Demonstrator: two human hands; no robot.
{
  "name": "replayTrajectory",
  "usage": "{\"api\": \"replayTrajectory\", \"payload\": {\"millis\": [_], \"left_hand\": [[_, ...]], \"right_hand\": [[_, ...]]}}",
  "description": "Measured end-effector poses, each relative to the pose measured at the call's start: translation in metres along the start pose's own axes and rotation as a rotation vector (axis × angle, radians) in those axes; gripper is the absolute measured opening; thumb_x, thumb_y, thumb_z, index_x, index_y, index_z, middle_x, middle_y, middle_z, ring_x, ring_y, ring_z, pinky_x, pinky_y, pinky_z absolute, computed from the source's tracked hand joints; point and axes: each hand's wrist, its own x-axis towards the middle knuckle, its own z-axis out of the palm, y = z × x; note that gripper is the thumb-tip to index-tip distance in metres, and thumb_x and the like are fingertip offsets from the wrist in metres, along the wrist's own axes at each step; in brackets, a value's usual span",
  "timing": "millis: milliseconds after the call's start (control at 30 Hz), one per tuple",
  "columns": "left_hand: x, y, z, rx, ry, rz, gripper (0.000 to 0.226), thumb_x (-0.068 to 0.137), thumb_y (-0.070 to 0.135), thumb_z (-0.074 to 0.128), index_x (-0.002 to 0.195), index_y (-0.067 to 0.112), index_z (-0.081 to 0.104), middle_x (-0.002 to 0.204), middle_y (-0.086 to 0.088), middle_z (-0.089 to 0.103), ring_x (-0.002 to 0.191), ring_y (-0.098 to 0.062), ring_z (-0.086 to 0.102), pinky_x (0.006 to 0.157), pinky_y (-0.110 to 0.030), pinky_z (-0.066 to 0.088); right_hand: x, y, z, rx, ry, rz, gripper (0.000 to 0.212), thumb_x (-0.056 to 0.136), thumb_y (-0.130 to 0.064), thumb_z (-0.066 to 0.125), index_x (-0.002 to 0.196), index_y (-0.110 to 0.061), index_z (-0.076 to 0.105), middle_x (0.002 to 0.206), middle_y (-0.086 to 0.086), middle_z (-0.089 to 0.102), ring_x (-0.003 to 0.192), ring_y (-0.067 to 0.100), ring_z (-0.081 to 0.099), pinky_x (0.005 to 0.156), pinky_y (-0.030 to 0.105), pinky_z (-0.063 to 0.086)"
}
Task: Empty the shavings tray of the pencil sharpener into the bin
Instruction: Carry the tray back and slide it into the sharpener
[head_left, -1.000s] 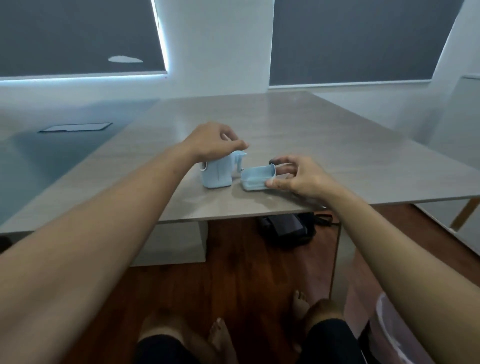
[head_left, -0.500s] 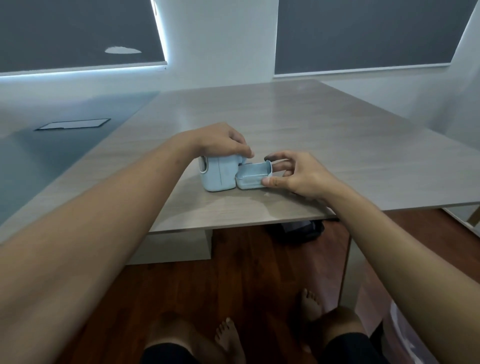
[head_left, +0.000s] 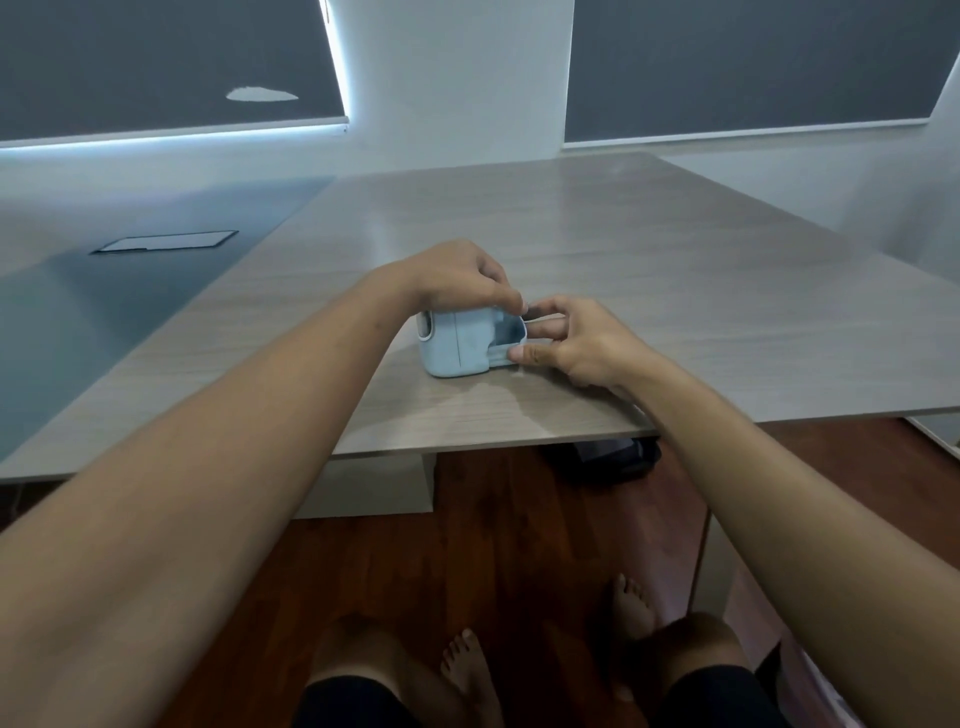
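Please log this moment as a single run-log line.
left hand: steadying sharpener on table | right hand: gripping tray | tray: partly inserted

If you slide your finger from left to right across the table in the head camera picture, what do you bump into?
Dark flat panel → left hand → pencil sharpener → shavings tray → right hand.

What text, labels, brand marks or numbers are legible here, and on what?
None are legible.
pencil sharpener: pale blue body, no readable print or logo on the faces shown.
shavings tray: plain, no marking.
table: bare wood grain.
window blinds: a pale patch, not lettering.
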Motion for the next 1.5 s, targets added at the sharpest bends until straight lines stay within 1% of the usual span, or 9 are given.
{"api": "replayTrajectory", "payload": {"millis": [100, 200, 267, 467, 600, 700, 1000, 1300, 1500], "left_hand": [[0.001, -0.001, 0.001, 0.000, 0.033, -0.016, 0.029, 0.073, 0.042, 0.075, 0.093, 0.022, 0.073, 0.095, 0.004, 0.070, 0.089, -0.015, 0.062, 0.080, -0.032, 0.052], [0.002, -0.001, 0.002, 0.009, 0.051, -0.019, 0.034, 0.072, 0.044, 0.076, 0.094, 0.019, 0.072, 0.094, 0.003, 0.070, 0.087, -0.015, 0.063, 0.079, -0.032, 0.053], [0.002, -0.001, 0.002, -0.006, 0.052, -0.030, 0.033, 0.071, 0.043, 0.077, 0.094, 0.019, 0.072, 0.094, 0.002, 0.071, 0.086, -0.016, 0.063, 0.079, -0.032, 0.053], [0.003, 0.000, 0.004, -0.030, 0.123, -0.067, 0.041, 0.075, 0.053, 0.072, 0.097, 0.018, 0.073, 0.097, 0.002, 0.068, 0.093, -0.017, 0.062, 0.084, -0.033, 0.051], [0.004, -0.003, 0.004, -0.309, 0.281, -0.130, 0.062, 0.075, 0.067, 0.062, 0.097, 0.010, 0.074, 0.093, 0.001, 0.074, 0.088, -0.015, 0.065, 0.084, -0.032, 0.049], [-0.003, -0.007, -0.003, -0.564, 0.371, -0.144, 0.055, 0.079, 0.062, 0.063, 0.093, 0.009, 0.073, 0.085, 0.001, 0.075, 0.077, -0.010, 0.066, 0.081, -0.027, 0.050], [-0.052, -0.053, -0.011, -0.545, 0.122, -0.062, 0.051, 0.076, 0.021, 0.082, 0.125, 0.018, 0.065, 0.109, -0.002, 0.071, 0.096, -0.012, 0.066, 0.081, -0.026, 0.055], [-0.095, -0.103, -0.013, -0.402, 0.539, -0.229, 0.077, 0.048, 0.047, 0.088, 0.118, 0.019, 0.071, 0.103, 0.004, 0.074, 0.097, -0.010, 0.070, 0.091, -0.031, 0.055], [-0.136, -0.142, -0.033, -0.353, 0.708, -0.313, 0.062, 0.062, 0.035, 0.089, 0.119, 0.017, 0.070, 0.101, 0.004, 0.072, 0.097, -0.012, 0.068, 0.093, -0.030, 0.053]], "right_hand": [[-0.001, -0.003, 0.006, 0.028, 0.015, 0.022, 0.052, 0.080, -0.013, 0.081, 0.124, -0.005, 0.056, 0.101, 0.004, 0.077, 0.043, -0.001, 0.060, 0.032, 0.018, 0.039], [0.002, -0.002, 0.010, 0.069, 0.067, 0.024, 0.042, 0.076, -0.013, 0.085, 0.111, -0.001, 0.066, 0.057, -0.006, 0.071, 0.031, 0.003, 0.047, 0.028, 0.017, 0.030], [0.003, -0.002, 0.017, 0.059, 0.092, 0.039, 0.033, 0.073, -0.014, 0.087, 0.100, -0.003, 0.071, 0.048, -0.006, 0.067, 0.029, 0.004, 0.044, 0.030, 0.016, 0.029], [-0.005, -0.009, 0.015, 0.069, 0.021, 0.064, 0.043, 0.072, -0.016, 0.088, 0.110, -0.003, 0.073, 0.087, 0.004, 0.078, 0.034, 0.006, 0.046, 0.030, 0.017, 0.033], [-0.011, -0.016, 0.016, -0.020, -0.005, 0.083, 0.070, 0.063, -0.033, 0.092, 0.126, -0.011, 0.068, 0.115, -0.001, 0.074, 0.059, 0.012, 0.073, 0.047, 0.020, 0.055], [-0.010, -0.018, 0.025, 0.024, 0.076, 0.078, 0.074, 0.059, -0.032, 0.095, 0.123, -0.009, 0.065, 0.107, 0.004, 0.075, 0.070, 0.021, 0.078, 0.056, 0.028, 0.062], [0.006, -0.011, 0.042, 0.171, 0.250, 0.072, 0.023, 0.081, -0.009, 0.080, 0.102, -0.008, 0.071, 0.095, 0.011, 0.077, 0.078, 0.028, 0.078, 0.081, 0.037, 0.063], [0.035, -0.039, 0.105, 0.074, 0.074, -0.013, 0.056, 0.064, -0.031, 0.077, 0.117, -0.015, 0.071, 0.097, 0.005, 0.080, 0.094, 0.023, 0.075, 0.095, 0.043, 0.056], [0.040, -0.073, 0.170, 0.068, -0.085, -0.056, 0.048, 0.086, -0.006, 0.067, 0.133, -0.004, 0.059, 0.106, 0.019, 0.077, 0.100, 0.035, 0.073, 0.095, 0.051, 0.055]]}}
